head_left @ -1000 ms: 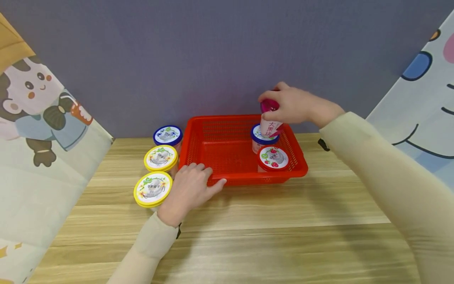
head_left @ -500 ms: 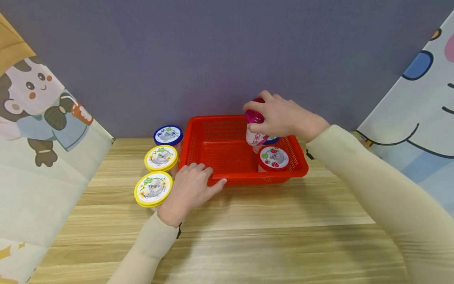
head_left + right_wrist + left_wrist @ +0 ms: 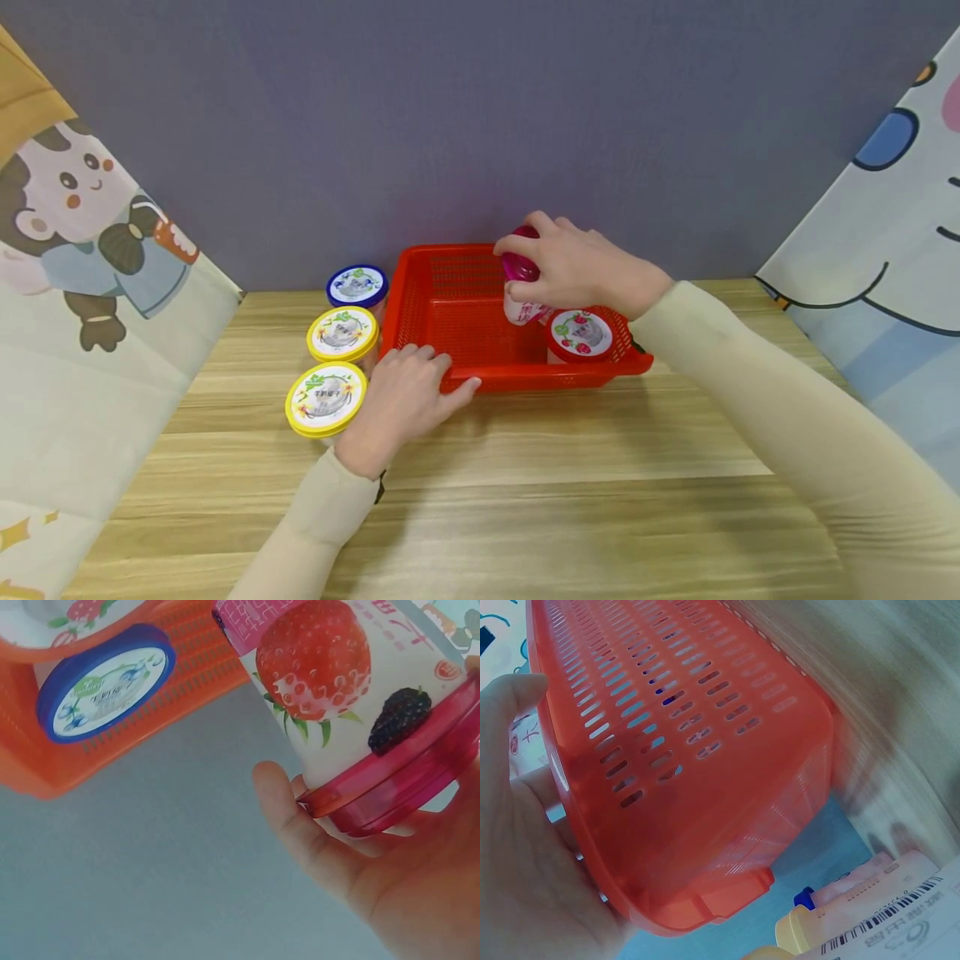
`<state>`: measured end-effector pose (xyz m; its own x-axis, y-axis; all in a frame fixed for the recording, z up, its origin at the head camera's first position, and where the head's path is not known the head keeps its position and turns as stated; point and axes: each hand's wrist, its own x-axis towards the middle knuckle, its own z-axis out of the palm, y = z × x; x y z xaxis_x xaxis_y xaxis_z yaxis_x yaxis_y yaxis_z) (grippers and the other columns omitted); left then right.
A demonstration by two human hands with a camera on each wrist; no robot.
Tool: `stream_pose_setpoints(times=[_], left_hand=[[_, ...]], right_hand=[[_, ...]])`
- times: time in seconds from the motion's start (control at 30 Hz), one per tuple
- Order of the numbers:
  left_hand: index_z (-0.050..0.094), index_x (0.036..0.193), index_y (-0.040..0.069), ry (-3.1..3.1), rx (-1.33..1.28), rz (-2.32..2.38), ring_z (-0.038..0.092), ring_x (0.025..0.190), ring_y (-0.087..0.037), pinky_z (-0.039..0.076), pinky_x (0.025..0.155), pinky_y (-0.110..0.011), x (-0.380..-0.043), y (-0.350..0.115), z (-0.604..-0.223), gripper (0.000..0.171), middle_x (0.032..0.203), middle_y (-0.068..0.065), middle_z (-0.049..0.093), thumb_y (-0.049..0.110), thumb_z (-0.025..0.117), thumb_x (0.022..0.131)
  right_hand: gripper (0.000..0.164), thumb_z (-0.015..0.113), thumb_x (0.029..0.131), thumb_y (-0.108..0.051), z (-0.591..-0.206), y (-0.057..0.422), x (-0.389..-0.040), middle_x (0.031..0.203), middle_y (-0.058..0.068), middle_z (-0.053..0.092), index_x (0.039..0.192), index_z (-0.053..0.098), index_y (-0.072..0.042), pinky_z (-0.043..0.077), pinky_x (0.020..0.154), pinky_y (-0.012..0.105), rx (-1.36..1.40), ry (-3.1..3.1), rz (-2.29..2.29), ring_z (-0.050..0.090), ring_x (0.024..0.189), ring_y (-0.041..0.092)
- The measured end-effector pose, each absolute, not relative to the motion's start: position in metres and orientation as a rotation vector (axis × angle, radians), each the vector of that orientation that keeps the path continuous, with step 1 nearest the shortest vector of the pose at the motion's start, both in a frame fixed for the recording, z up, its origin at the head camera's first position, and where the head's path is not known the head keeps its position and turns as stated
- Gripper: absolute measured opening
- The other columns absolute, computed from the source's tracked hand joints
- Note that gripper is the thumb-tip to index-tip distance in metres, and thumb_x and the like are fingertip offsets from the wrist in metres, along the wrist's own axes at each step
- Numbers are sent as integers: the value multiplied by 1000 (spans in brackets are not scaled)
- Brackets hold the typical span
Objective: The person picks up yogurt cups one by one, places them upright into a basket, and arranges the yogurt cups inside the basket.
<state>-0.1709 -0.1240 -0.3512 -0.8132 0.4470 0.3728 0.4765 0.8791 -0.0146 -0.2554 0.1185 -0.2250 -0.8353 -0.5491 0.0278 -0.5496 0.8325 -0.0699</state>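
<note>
My right hand (image 3: 581,265) grips a yogurt cup (image 3: 519,312) by its magenta lid, over the red plastic basket (image 3: 525,375). Strawberry and blackberry pictures show on the cup in the right wrist view, where fingers and thumb curl round the lid. My left hand (image 3: 405,396) holds the basket's front left rim; in the left wrist view the thumb is on one side and the fingers on the other. Inside the basket at the right stands a red-lidded tub (image 3: 581,333). Behind it, a blue-lidded tub (image 3: 105,690) shows in the right wrist view, hidden by the right hand in the head view.
Left of the basket, a blue-lidded tub (image 3: 357,286) and two yellow-lidded tubs, the middle one (image 3: 342,333) and the nearest one (image 3: 326,400), form a row on the wooden table (image 3: 570,517). A grey panel (image 3: 480,125) rises close behind the basket.
My right hand has carried the cup leftward and lower, from above the blue-lidded tub toward the middle of the basket. My left hand has stayed on the rim.
</note>
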Motion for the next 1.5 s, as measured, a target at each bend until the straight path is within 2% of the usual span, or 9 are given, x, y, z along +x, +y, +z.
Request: stream_pose_setpoints(times=[0.27,0.47,0.63,0.87,1.2,1.5], left_hand=[[65,72,13,-2671,-685,-106,54,64,-22,44,60,-36,-172,-124,-352,51,70,-4,59,58,57,94],[65,73,13,-2682,-683,-107,54,64,-22,43,61,-35,-172,-123,-352,51,71,-4,59,59,57,95],[64,72,13,-2676,-682,-100,53,62,-21,43,60,-35,-172,-123,-352,50,69,-3,58,58,57,94],[61,69,14,-2647,-691,-84,53,61,-23,43,58,-37,-172,-124,-353,51,67,-3,56,57,57,94],[68,76,12,-2686,-676,-91,55,65,-23,45,62,-37,-172,-124,-351,50,73,-5,62,58,57,94],[65,73,12,-2665,-680,-95,55,63,-23,45,60,-37,-173,-124,-352,50,72,-5,60,57,58,94]], right_hand=[[56,59,89,-47,-235,111,-252,147,11,40,142,54,-33,54,81,52,931,-3001,123,49,117,31],[58,63,87,-48,-245,108,-249,149,12,40,142,54,-33,56,80,47,981,-2995,120,50,116,31],[58,62,86,-48,-254,106,-249,146,10,42,142,55,-33,55,80,49,1012,-2986,121,50,114,30],[60,63,85,-49,-265,101,-247,147,12,42,142,56,-32,57,78,44,1050,-2994,120,51,115,32],[67,65,82,-49,-275,95,-241,153,13,38,146,53,-30,57,84,48,1062,-3073,153,48,121,34],[67,64,85,-50,-287,95,-241,153,13,38,148,52,-31,55,87,53,1076,-3080,128,50,122,35]])
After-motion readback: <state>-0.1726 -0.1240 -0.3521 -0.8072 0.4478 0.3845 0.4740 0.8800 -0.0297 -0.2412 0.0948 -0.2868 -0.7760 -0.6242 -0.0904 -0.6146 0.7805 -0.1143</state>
